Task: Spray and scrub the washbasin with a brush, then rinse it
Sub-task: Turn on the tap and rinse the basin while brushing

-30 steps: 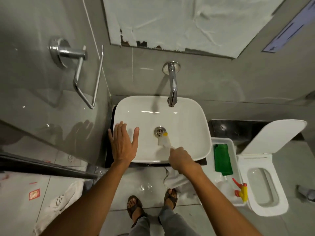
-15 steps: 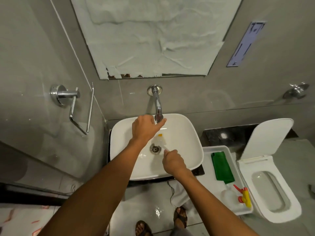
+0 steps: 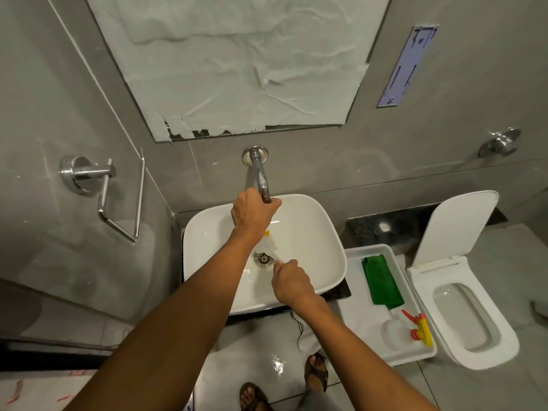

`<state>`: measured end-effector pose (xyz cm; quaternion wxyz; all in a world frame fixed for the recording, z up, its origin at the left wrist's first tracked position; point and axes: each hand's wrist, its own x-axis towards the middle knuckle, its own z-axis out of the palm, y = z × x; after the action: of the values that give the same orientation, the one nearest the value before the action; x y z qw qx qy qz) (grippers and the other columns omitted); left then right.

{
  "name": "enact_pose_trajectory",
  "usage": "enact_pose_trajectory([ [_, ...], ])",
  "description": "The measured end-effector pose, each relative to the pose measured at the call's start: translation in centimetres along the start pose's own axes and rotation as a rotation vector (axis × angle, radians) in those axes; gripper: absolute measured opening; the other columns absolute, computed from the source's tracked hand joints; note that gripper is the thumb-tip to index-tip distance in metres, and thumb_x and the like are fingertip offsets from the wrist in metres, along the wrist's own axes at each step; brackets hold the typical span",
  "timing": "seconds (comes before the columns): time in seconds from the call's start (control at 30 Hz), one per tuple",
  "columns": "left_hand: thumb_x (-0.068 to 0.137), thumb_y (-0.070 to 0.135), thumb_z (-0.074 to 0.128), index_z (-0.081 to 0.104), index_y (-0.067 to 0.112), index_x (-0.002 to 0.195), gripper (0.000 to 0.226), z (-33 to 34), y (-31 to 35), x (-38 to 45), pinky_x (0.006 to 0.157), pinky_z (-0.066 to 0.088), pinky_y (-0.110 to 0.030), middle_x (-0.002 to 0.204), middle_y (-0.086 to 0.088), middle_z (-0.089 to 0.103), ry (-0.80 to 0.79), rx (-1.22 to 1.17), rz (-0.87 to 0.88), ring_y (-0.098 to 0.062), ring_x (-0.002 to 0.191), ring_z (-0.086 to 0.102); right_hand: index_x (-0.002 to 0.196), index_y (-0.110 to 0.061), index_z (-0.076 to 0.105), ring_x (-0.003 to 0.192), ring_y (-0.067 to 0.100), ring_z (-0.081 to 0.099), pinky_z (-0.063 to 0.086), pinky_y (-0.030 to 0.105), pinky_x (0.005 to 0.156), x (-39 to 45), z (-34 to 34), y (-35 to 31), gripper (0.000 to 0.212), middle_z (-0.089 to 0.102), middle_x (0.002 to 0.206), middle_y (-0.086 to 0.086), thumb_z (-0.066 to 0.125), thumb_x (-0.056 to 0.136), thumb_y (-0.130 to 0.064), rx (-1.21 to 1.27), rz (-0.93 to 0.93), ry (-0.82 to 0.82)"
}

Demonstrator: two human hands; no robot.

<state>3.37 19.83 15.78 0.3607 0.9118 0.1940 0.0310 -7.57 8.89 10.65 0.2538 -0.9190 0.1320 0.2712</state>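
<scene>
A white rectangular washbasin sits below a chrome wall tap. My left hand is wrapped around the tap's spout end, above the basin. My right hand grips the handle of a white brush with a yellow tip, whose head lies in the basin just beyond the metal drain. No running water is visible. A spray bottle with a red and yellow nozzle lies in a white tray to the right of the basin.
A green cloth lies in the tray. A white toilet with its lid raised stands at the right. A chrome towel holder juts from the left wall. My sandalled feet stand on wet floor tiles.
My left hand left the basin's front left rim, rose to the tap and closed around its spout. The brush head shifted beyond the drain. The view tilted up.
</scene>
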Motion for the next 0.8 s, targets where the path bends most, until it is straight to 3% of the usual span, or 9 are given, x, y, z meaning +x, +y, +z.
enact_pose_trajectory([
  [0.17, 0.086, 0.037, 0.075, 0.047, 0.017, 0.059, 0.044, -0.4, -1.7, 1.5, 0.052, 0.033, -0.031, 0.060, 0.000, 0.049, -0.129, -0.036, 0.058, -0.021, 0.059, 0.048, 0.132, 0.000, 0.049, 0.123, 0.039, 0.066, 0.051, 0.042, 0.100, 0.1, 0.0, 0.7, 0.052, 0.066, 0.134, 0.019, 0.030, 0.112, -0.045, 0.037, -0.032, 0.010],
  [0.3, 0.085, 0.033, 0.078, 0.039, 0.022, 0.052, 0.052, -1.6, -3.7, 3.8, 0.062, 0.042, -0.032, 0.057, 0.002, 0.050, -0.303, -0.097, 0.177, -0.016, 0.060, 0.052, 0.134, -0.001, 0.050, 0.119, 0.041, 0.067, 0.052, 0.043, 0.096, -0.5, -0.2, 1.4, 0.048, 0.065, 0.121, 0.018, 0.029, 0.113, -0.039, 0.015, -0.074, 0.022],
  [0.37, 0.083, 0.033, 0.077, 0.040, 0.023, 0.053, 0.049, -1.6, -3.9, 4.6, 0.058, 0.039, -0.031, 0.050, 0.013, 0.044, -0.343, -0.051, 0.231, -0.011, 0.054, 0.042, 0.138, -0.001, 0.050, 0.118, 0.041, 0.066, 0.052, 0.042, 0.095, -0.7, -0.2, 1.9, 0.046, 0.057, 0.108, 0.015, 0.027, 0.114, -0.032, -0.007, -0.081, 0.003],
  [0.43, 0.084, 0.033, 0.076, 0.043, 0.024, 0.056, 0.044, -1.7, -3.8, 5.1, 0.057, 0.037, -0.030, 0.051, 0.013, 0.040, -0.389, -0.022, 0.285, -0.009, 0.052, 0.037, 0.137, 0.000, 0.050, 0.114, 0.041, 0.066, 0.052, 0.041, 0.094, -1.0, -0.2, 2.2, 0.046, 0.055, 0.100, 0.011, 0.027, 0.114, -0.032, 0.035, -0.075, -0.008],
  [0.53, 0.088, 0.033, 0.075, 0.055, 0.024, 0.066, 0.031, -1.9, -4.3, 5.7, 0.059, 0.038, -0.031, 0.062, 0.012, 0.047, -0.458, -0.019, 0.328, -0.005, 0.053, 0.041, 0.131, -0.001, 0.050, 0.107, 0.039, 0.067, 0.053, 0.042, 0.092, -1.4, 0.0, 2.1, 0.048, 0.066, 0.114, 0.020, 0.029, 0.113, -0.041, 0.107, -0.057, 0.002],
  [0.73, 0.092, 0.038, 0.077, 0.076, 0.023, 0.089, 0.016, -2.0, -4.8, 5.6, 0.070, 0.043, -0.028, 0.071, 0.016, 0.061, -0.510, -0.153, 0.248, -0.006, 0.067, 0.051, 0.125, -0.004, 0.049, 0.110, 0.040, 0.071, 0.052, 0.041, 0.085, -1.8, 0.5, 2.2, 0.050, 0.072, 0.119, 0.019, 0.029, 0.112, -0.048, 0.152, -0.038, 0.029],
  [0.8, 0.092, 0.042, 0.083, 0.077, 0.019, 0.102, 0.026, -2.3, -4.9, 5.6, 0.074, 0.047, -0.028, 0.083, -0.001, 0.070, -0.550, -0.246, 0.177, -0.011, 0.075, 0.056, 0.124, -0.004, 0.049, 0.109, 0.041, 0.070, 0.050, 0.040, 0.083, -2.2, 0.5, 2.3, 0.050, 0.072, 0.117, 0.020, 0.029, 0.112, -0.049, 0.176, -0.036, 0.037],
])
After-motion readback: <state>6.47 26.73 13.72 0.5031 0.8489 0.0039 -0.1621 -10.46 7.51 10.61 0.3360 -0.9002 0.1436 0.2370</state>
